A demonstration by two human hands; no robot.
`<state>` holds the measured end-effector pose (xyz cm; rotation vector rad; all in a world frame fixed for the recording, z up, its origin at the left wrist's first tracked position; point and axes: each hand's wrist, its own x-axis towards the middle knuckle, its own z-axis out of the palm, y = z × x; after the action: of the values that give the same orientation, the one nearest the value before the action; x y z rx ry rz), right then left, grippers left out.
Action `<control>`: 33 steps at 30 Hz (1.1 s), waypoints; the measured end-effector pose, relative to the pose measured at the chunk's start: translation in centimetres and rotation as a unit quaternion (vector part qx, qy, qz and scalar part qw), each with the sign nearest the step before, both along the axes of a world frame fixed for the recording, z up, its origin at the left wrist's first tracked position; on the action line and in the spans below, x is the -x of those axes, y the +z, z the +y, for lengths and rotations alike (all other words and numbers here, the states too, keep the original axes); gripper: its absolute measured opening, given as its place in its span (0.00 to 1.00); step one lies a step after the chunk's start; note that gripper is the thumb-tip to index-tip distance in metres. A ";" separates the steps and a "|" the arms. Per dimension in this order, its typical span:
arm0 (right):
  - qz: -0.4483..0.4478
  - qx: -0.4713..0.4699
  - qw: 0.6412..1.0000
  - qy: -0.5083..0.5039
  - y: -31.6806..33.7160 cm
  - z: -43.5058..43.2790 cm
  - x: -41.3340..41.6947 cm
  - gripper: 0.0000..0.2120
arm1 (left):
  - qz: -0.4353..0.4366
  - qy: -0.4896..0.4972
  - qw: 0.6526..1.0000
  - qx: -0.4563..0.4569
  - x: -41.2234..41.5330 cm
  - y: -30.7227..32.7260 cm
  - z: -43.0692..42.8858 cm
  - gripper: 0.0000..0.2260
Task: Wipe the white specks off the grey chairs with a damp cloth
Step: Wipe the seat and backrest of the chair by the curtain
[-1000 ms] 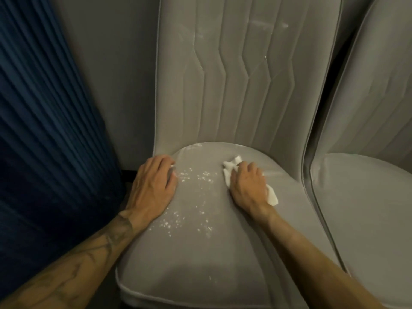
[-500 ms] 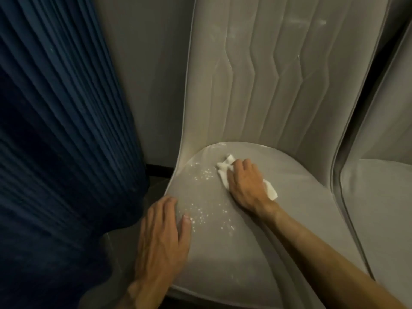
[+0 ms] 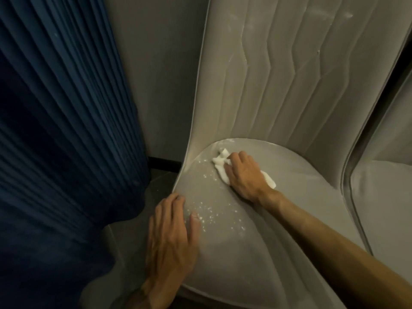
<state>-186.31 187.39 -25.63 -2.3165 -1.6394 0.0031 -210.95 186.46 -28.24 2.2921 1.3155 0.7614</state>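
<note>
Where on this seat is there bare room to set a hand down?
Free: the right part of the seat, between the right forearm and the backrest; the front patch between the left hand and that forearm; the neighbouring chair's seat. Crowded: the left rear, where white specks lie between the left hand and the right hand gripping the white cloth.

Dim, warm, soft light. The upper chair back (image 3: 278,74) catches a faint sheen, while the blue curtain (image 3: 55,130) sinks almost to black. The white cloth (image 3: 220,169) is the brightest patch. A soft shadow lies on the seat (image 3: 234,253) beside the right hand (image 3: 245,178). Straight edges bow toward the borders, and fine detail is slightly blurred.
</note>
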 end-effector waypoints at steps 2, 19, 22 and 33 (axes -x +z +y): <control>-0.001 0.014 0.997 -0.071 0.6 0.2 -1.7 0.14 | 0.000 0.001 1.000 0.005 0.0 0.0 0.1 0.23; 0.006 0.019 0.999 -0.045 0.6 4.0 2.2 0.17 | -0.008 -0.010 1.000 -0.005 0.3 -0.4 0.1 0.21; 0.014 -0.001 0.997 0.080 -0.4 3.2 4.9 0.15 | -0.009 -0.009 1.000 -0.002 0.3 -0.2 -0.1 0.21; 0.002 0.014 0.993 0.118 -0.6 5.1 4.6 0.16 | -0.043 0.011 0.999 0.000 0.1 -0.3 0.0 0.20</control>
<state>-190.93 192.51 -26.18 -2.1274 -1.9120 0.0819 -211.08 186.48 -28.51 2.2232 1.3035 0.8576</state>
